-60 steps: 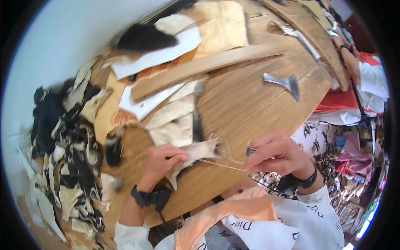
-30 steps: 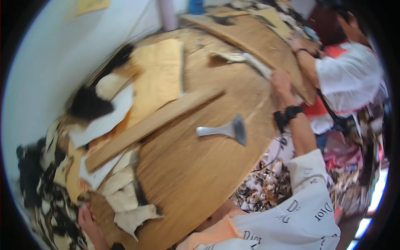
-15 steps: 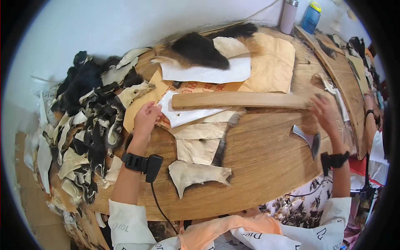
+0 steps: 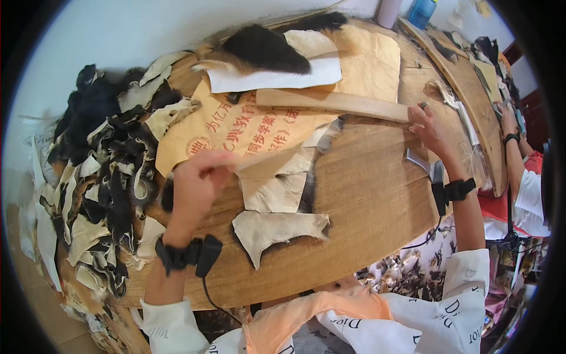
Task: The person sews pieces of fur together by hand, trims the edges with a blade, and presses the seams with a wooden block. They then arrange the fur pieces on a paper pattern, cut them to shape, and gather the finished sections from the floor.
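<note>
My right hand (image 4: 428, 125) is closed on the right end of a long wooden bar (image 4: 333, 101), which lies slantwise over a tan printed paper (image 4: 236, 127). My left hand (image 4: 203, 180), slightly blurred, pinches the edge of a pale sheet (image 4: 274, 160) tilted up above the hide pieces. Below it, joined pale hide pieces (image 4: 274, 193) with dark fur at their right edge lie on the wooden table. A separate pale hide piece (image 4: 277, 231) lies nearest me. Beside my right wrist rests a metal blade (image 4: 420, 159) with a flared edge, partly hidden by the wrist strap.
Black and cream fur scraps (image 4: 112, 171) are heaped at the left. A black and tan fur piece (image 4: 262, 50) lies on a white sheet (image 4: 277, 76) at the far side. A wooden strip (image 4: 448, 71) edges the right, where another person's hand (image 4: 508, 118) works.
The wooden bar has shifted away from me and left, off the white sheet. My left hand has lifted that sheet to a tilt. My right hand has closed on the bar's end.
</note>
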### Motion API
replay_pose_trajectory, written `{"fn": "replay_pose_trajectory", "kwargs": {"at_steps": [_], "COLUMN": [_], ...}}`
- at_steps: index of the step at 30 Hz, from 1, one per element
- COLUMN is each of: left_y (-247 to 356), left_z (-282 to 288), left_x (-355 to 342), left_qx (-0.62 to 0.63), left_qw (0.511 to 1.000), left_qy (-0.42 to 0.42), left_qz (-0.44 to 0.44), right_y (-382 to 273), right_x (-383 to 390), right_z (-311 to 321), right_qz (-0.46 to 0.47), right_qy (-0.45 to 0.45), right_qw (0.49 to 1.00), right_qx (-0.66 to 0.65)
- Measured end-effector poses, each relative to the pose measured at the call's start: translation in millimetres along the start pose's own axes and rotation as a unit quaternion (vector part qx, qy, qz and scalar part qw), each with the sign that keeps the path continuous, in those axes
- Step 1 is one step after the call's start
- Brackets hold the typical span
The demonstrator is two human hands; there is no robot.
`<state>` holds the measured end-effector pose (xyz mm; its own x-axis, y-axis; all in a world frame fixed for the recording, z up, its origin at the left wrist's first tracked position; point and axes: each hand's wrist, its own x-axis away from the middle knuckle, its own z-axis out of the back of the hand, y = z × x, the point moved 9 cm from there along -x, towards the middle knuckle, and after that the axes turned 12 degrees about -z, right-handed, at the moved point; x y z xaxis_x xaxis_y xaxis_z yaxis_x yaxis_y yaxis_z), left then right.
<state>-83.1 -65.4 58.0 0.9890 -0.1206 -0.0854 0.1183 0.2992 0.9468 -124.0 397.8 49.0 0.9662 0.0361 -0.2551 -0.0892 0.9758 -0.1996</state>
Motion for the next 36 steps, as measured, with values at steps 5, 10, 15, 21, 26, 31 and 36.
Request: {"fn": "replay_pose_trajectory", "kwargs": {"at_steps": [5,10,15,21,26,31,36], "left_y": [61.6,40.0,38.5,45.0,63.6,78.4,72.9], "left_z": [-53.7,-64.7,-72.0,-62.4,-44.3,-84.1,-87.3], "left_x": [65.3,82.6,93.1,79.2,46.8,45.3,56.1], "left_qx": [-0.296,-0.362,-0.435,-0.351,-0.188,0.033,0.039], "left_qw": [0.872,0.849,0.805,0.858,0.937,0.964,0.908], "left_qy": [-0.141,-0.155,-0.165,-0.205,-0.173,-0.248,-0.268], "left_qz": [-0.363,-0.352,-0.369,-0.315,-0.238,-0.094,-0.320], "right_y": [-15.5,19.7,12.2,-71.1,-199.8,-299.0,-316.6], "right_x": [49.8,76.4,73.8,78.6,76.0,86.9,94.1], "right_z": [16.9,-2.4,2.9,48.0,74.7,92.4,82.3], "right_qz": [-0.004,-0.134,-0.123,-0.106,0.057,0.167,0.125], "right_qy": [-0.064,-0.184,-0.202,-0.084,-0.002,0.023,0.013], "right_qw": [0.998,0.972,0.966,0.986,0.966,0.911,0.891], "right_qx": [0.004,-0.059,-0.105,-0.096,-0.250,-0.376,-0.436]}}
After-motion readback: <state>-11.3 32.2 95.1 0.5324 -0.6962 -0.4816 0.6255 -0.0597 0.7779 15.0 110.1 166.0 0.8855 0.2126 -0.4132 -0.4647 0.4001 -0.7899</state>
